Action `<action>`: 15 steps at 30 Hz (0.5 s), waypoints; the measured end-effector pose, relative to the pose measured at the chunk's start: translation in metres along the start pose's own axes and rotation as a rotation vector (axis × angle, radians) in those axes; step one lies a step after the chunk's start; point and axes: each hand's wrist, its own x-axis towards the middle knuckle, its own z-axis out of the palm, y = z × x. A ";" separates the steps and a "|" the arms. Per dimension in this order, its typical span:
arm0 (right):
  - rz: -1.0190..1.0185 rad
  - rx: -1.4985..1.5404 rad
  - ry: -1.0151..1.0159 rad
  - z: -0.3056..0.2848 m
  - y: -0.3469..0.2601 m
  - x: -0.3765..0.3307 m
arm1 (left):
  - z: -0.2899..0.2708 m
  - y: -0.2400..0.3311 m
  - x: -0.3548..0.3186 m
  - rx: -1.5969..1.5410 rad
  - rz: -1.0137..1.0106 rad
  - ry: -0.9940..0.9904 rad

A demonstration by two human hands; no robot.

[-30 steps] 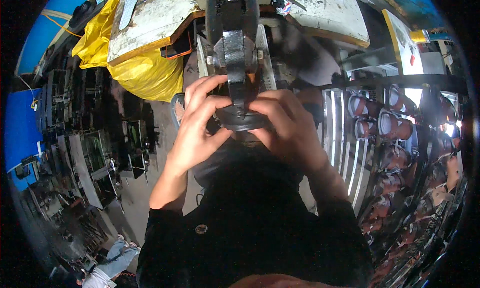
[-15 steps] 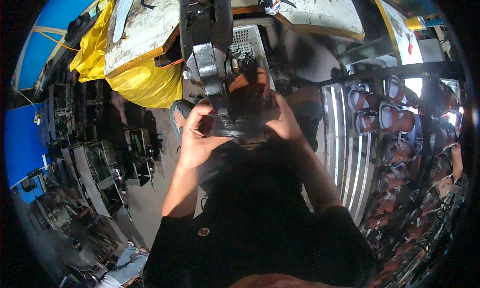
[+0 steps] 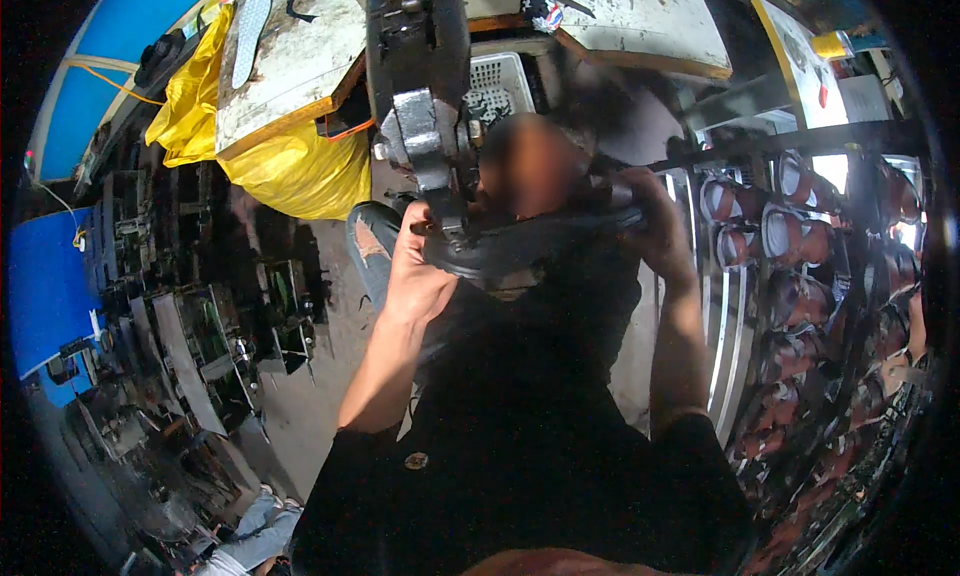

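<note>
Left hand [image 3: 418, 274], right hand [image 3: 660, 226], both clasping opposite ends of a dark shoe [image 3: 545, 244], seemingly, at the black machine [image 3: 418, 66]!

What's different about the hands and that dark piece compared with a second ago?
The right hand has moved rightward, away from the left hand; the dark shoe-like piece now stretches sideways between them. Neither visibly let go. The yellow bag stayed put.

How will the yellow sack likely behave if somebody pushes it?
The sack will probably fold easily, since its sides are creased. It may feel slippery, as its surface shines. Its bulging lower part suggests contents that might shift.
</note>
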 end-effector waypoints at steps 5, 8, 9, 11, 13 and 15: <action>-0.136 -0.068 0.008 -0.018 -0.030 0.005 | -0.001 -0.002 -0.005 -0.022 -0.012 0.050; -0.179 -0.155 -0.090 -0.037 -0.065 0.011 | -0.003 0.000 -0.009 -0.126 -0.065 0.114; -0.212 -0.155 -0.072 -0.034 -0.085 0.018 | -0.002 0.000 -0.008 -0.150 -0.059 0.107; -0.216 -0.204 -0.075 -0.035 -0.090 0.021 | 0.000 0.000 -0.009 -0.144 -0.050 0.102; -0.170 -0.195 -0.041 -0.036 -0.088 0.020 | 0.003 0.001 -0.011 -0.087 -0.045 0.104; -0.072 -0.142 0.034 -0.036 -0.062 0.007 | 0.006 0.002 -0.008 -0.040 -0.037 0.012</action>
